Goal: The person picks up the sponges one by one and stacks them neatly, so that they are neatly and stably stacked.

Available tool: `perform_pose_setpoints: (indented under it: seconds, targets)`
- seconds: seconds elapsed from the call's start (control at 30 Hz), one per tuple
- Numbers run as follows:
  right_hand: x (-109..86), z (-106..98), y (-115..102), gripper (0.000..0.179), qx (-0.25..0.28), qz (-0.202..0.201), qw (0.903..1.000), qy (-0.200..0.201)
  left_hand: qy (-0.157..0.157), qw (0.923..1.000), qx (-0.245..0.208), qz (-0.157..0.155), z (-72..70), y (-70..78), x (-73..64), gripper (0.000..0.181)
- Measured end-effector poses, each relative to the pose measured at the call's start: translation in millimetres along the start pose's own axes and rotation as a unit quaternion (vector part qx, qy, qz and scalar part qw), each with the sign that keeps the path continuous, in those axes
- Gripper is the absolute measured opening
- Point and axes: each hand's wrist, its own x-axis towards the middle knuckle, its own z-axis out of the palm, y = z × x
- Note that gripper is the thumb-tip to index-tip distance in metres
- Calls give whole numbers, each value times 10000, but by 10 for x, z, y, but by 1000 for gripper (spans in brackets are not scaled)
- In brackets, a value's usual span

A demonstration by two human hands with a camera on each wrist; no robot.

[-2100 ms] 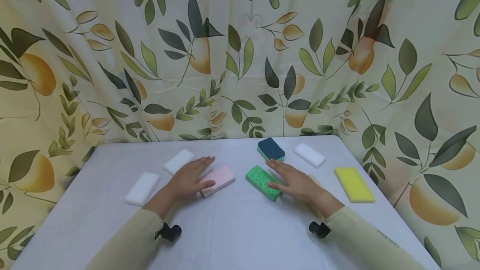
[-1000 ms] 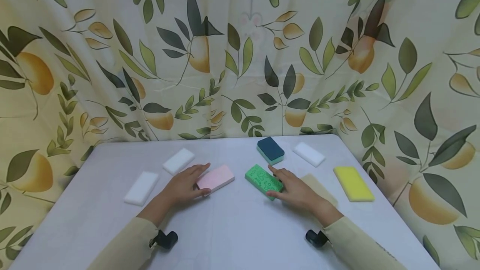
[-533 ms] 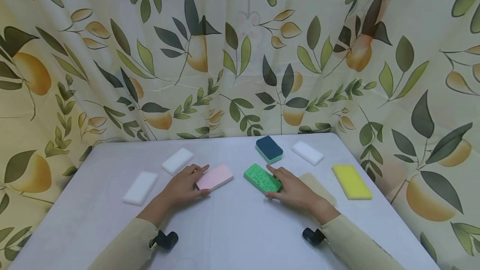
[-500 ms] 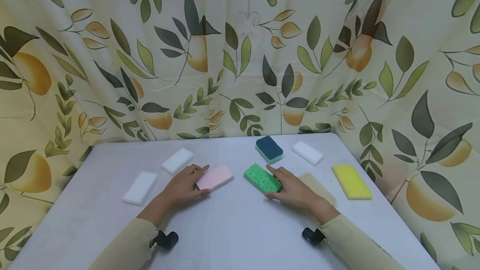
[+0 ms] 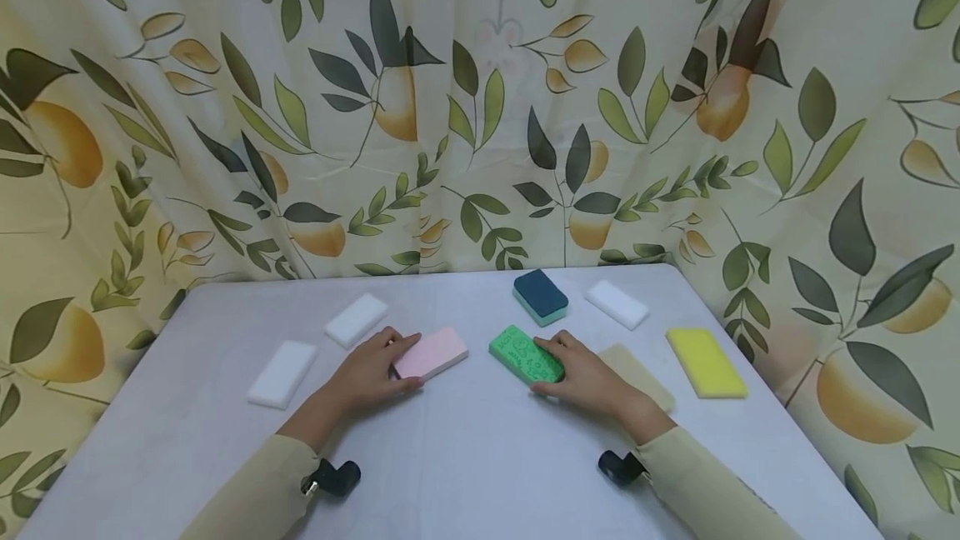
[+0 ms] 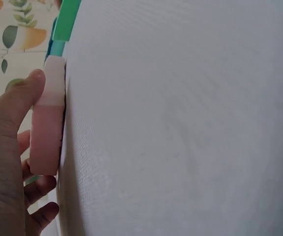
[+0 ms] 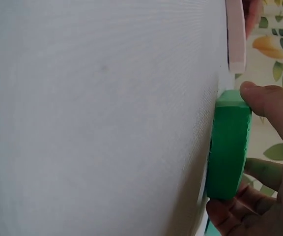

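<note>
The left hand [image 5: 369, 371] has its fingers bent around the outer end of the pink sponge [image 5: 437, 352], which lies flat on the tabletop [image 5: 465, 457]. Likewise, the right hand [image 5: 588, 377] pinches the green sponge [image 5: 522, 352] between thumb and fingers. Some fingertips are hidden, so I cannot tell how firmly.

Pink sponge [image 5: 433, 353], green sponge [image 5: 525, 353], both flat

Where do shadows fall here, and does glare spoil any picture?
Head view: soft shadows under the left hand and right hand, no strong glare. Left wrist: a darker strip of table beside the pink sponge, no glare. Right wrist: similar shadow beside the green sponge, no glare either.
</note>
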Motion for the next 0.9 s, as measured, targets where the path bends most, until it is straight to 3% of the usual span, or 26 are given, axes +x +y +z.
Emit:
perform_pose_setpoints:
  seconds: [0.47, 0.9]
  targets:
    - [72, 27, -27, 81, 496, 483, 9976, -90, 40, 9993, -273, -240, 50, -8, 3, 76]
    - [77, -10, -57, 81, 825, 822, 9932, -34, 138, 9911, -1123, -700, 63, 13, 45, 76]
